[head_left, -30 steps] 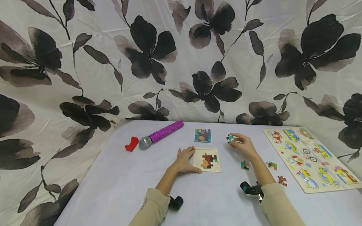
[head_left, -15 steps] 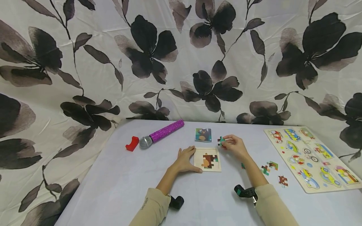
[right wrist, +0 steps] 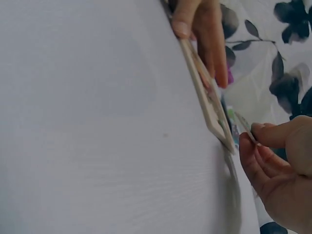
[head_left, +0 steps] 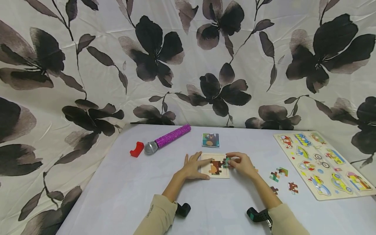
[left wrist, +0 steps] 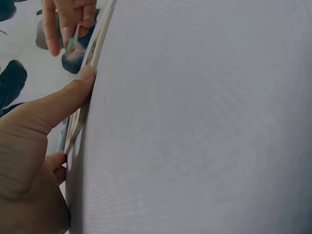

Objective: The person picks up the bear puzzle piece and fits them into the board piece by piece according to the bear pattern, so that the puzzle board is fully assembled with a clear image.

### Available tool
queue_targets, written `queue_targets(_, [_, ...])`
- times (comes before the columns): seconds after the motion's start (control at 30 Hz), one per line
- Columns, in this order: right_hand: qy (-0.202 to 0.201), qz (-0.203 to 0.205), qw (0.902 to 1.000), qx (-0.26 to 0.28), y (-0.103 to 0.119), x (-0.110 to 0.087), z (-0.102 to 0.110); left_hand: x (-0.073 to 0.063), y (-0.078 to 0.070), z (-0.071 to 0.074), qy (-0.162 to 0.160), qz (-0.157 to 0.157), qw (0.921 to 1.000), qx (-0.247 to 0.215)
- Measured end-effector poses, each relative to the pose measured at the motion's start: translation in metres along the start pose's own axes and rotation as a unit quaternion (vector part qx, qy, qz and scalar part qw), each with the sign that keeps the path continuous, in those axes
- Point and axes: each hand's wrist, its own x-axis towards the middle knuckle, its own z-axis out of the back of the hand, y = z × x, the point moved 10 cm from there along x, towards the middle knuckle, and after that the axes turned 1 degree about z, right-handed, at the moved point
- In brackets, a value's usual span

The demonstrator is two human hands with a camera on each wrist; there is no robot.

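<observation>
A small wooden jigsaw tray (head_left: 220, 177) lies mid-table, with bear pieces (head_left: 215, 167) fitted in its middle. My left hand (head_left: 192, 168) spreads along its left side, thumb at the near corner; the index finger reaches over the tray. In the left wrist view the thumb presses the tray's edge. My right hand (head_left: 243, 164) pinches a green-and-dark puzzle piece (head_left: 226, 162) between thumb and fingers, over the tray's right side. The right wrist view shows this piece (right wrist: 246, 127) tilted, beside the tray's pale rim (right wrist: 214, 127).
Several loose puzzle pieces (head_left: 274, 176) lie right of my right forearm. Behind the tray is a bear picture card (head_left: 210, 140). A purple glitter microphone (head_left: 172, 136) and a red curved block (head_left: 136, 149) lie left. A large vehicle puzzle board (head_left: 311, 178) covers the right side.
My right hand has carried the puzzle piece left and toward me, from beyond the tray's right side to over it. My left index finger has extended over the tray.
</observation>
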Motion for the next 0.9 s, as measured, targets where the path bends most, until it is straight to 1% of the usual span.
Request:
queue_targets(0.07, [0.011, 0.022, 0.9988, -0.042, 0.006, -0.004, -0.006, 0.0, -0.001, -0.001, 0.01, 0.004, 0.9999, 0.005])
queue_targets(0.13, [0.024, 0.056, 0.9944, -0.086, 0.014, -0.007, -0.012, 0.0, -0.001, -0.001, 0.018, 0.008, 0.9998, 0.008])
queue_targets(0.23, [0.048, 0.087, 0.9879, -0.119, 0.021, -0.011, -0.021, -0.001, -0.001, -0.002, 0.025, 0.011, 0.9996, 0.008])
queue_targets(0.3, [0.059, 0.095, 0.9844, -0.136, 0.024, -0.013, -0.025, -0.001, -0.002, -0.002, 0.027, 0.011, 0.9995, 0.01])
queue_targets(0.43, [0.065, 0.091, 0.9817, -0.154, 0.026, -0.014, -0.028, -0.001, -0.002, -0.002, 0.03, 0.011, 0.9995, 0.008])
queue_targets(0.57, [0.055, 0.09, 0.9815, -0.16, 0.029, -0.016, -0.027, -0.001, -0.001, -0.003, 0.031, 0.011, 0.9994, 0.01])
queue_targets(0.7, [0.043, 0.102, 0.9813, -0.158, 0.032, -0.018, -0.025, 0.001, 0.001, -0.005, 0.033, 0.011, 0.9993, 0.012])
queue_targets(0.77, [0.044, 0.111, 0.9808, -0.154, 0.032, -0.018, -0.026, 0.001, 0.001, -0.005, 0.033, 0.011, 0.9994, 0.009])
queue_targets(0.8, [0.049, 0.116, 0.9795, -0.157, 0.032, -0.019, -0.028, 0.002, 0.001, -0.005, 0.032, 0.011, 0.9994, 0.009])
queue_targets(0.9, [0.069, 0.135, 0.9708, -0.186, 0.031, -0.021, -0.034, 0.001, 0.001, -0.005, 0.03, 0.01, 0.9994, 0.01])
